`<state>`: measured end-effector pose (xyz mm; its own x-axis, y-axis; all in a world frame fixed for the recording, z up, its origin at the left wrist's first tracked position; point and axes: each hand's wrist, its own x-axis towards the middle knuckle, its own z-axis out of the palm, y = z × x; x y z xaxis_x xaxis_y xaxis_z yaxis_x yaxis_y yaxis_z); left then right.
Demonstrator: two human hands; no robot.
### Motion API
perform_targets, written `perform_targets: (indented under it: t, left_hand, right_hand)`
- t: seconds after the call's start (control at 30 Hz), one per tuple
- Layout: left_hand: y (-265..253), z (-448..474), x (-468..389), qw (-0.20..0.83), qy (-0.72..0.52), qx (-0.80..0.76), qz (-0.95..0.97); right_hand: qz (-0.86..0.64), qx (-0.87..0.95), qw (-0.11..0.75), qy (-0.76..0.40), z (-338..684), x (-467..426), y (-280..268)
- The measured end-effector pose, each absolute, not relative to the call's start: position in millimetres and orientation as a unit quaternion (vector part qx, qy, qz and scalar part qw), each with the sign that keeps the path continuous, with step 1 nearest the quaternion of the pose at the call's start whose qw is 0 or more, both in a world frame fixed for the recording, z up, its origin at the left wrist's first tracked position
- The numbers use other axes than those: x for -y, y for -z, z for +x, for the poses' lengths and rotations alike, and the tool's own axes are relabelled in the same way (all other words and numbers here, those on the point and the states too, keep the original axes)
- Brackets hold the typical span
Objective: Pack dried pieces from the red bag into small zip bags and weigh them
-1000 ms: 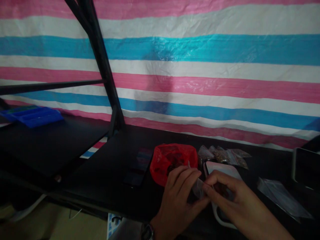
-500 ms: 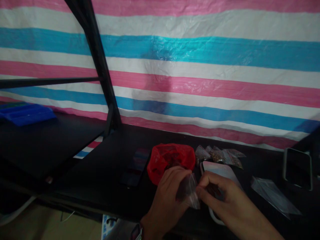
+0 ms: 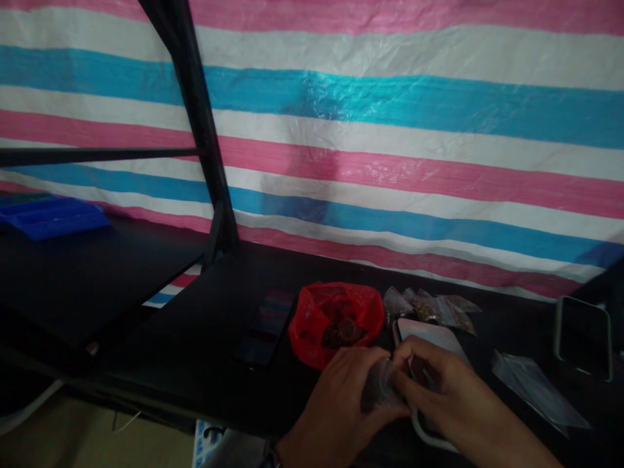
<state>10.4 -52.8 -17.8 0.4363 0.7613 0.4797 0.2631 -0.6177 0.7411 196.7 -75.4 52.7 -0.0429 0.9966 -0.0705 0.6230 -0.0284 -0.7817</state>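
Note:
A small clear zip bag (image 3: 377, 388) is between my two hands, in front of the red plastic bag. My left hand (image 3: 341, 400) is closed round one side of it, thumb below and fingers above. The fingertips of my right hand (image 3: 433, 383) pinch its other edge. The red plastic bag (image 3: 305, 331) lies open, with small brown bits and a clear round cup (image 3: 347, 330) inside. Under my right hand is a pale, flat, rounded device (image 3: 433, 333), partly covered. Several filled zip bags (image 3: 429, 309) lie behind it.
Flat clear bags (image 3: 536, 390) lie to the right, with a phone-like device (image 3: 584, 338) beyond them. A dark phone (image 3: 266, 331) rests left of the red bag. A black metal post (image 3: 202, 123) rises at the left, near a blue tray (image 3: 58, 218). Striped sheeting (image 3: 390, 162) hangs behind.
Both hands have moved slightly down and right with the zip bag. The clear cup inside the red bag now shows. My left hand has turned further over the zip bag.

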Motion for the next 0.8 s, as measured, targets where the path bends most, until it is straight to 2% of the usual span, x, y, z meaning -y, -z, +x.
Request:
perform_targets:
  t: [0.17, 0.23, 0.3, 0.4, 0.47, 0.57, 0.67, 0.8]
  left_hand:
    - [17.7, -7.1, 47.9, 0.321, -0.54, -0.482, 0.61]
    - [15.0, -16.3, 43.9, 0.292, -0.567, -0.542, 0.547]
    - [13.7, -23.5, 42.3, 0.248, -0.548, -0.588, 0.541]
    - [15.8, -27.8, 45.1, 0.224, -0.423, -0.646, 0.595]
    - [17.4, -27.4, 47.6, 0.237, -0.335, -0.655, 0.634]
    - [17.2, -25.8, 47.9, 0.249, -0.267, -0.636, 0.68]
    - [17.0, -24.9, 44.9, 0.246, -0.264, -0.626, 0.691]
    - [18.5, -22.2, 40.6, 0.271, -0.378, -0.598, 0.652]
  right_hand:
    - [-0.598, 0.688, 0.325, -0.253, 185.0, 45.4, -59.2]
    - [-0.591, 0.719, 0.3, -0.212, 172.0, 26.6, -54.0]
    - [-0.593, 0.751, 0.229, -0.176, 161.2, 10.9, -46.4]
    - [-0.617, 0.761, 0.138, -0.148, 154.8, -0.6, -37.8]
    - [-0.632, 0.752, 0.116, -0.143, 155.9, -1.7, -36.2]
    - [-0.64, 0.75, 0.1, -0.135, 159.6, -1.2, -38.0]
    - [-0.646, 0.748, 0.082, -0.126, 159.9, -2.0, -39.9]
    - [-0.674, 0.731, 0.047, -0.093, 153.8, -2.8, -40.7]
